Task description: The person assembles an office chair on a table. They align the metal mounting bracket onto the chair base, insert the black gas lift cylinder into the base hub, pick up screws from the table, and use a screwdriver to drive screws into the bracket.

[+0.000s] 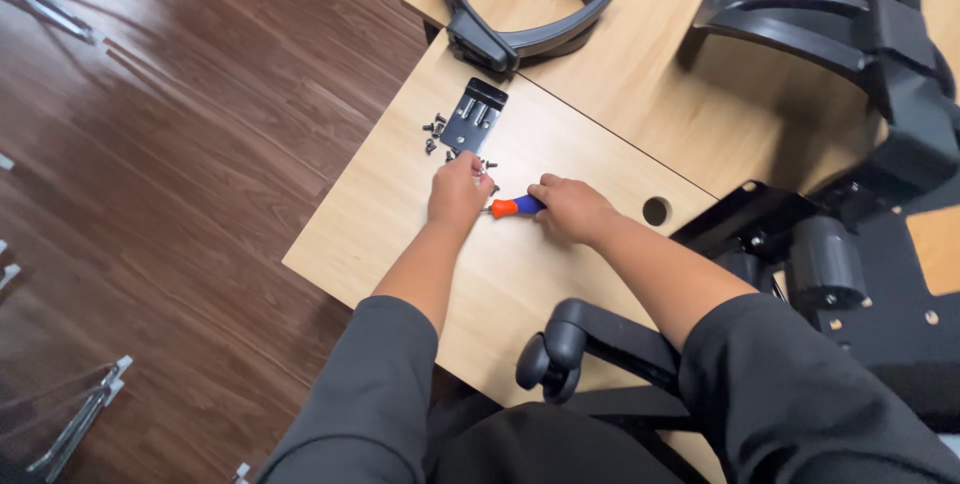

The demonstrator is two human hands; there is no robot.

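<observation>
My left hand (458, 192) rests on the light wooden tabletop (370, 234), fingers curled over small dark screws (433, 130) scattered beside a grey metal bracket plate (475, 115). Whether it pinches a screw is hidden. My right hand (570, 207) lies just to the right and grips a screwdriver with an orange and blue handle (514, 207), whose tip points toward my left hand.
Black office-chair parts surround the work: a curved armrest frame (520, 4) at the back, a backrest piece (830, 14) at the right, a seat mechanism (830, 264), and a caster base (560, 349) near me. A cable hole (656, 211) pierces the desk. Dark wood floor lies left.
</observation>
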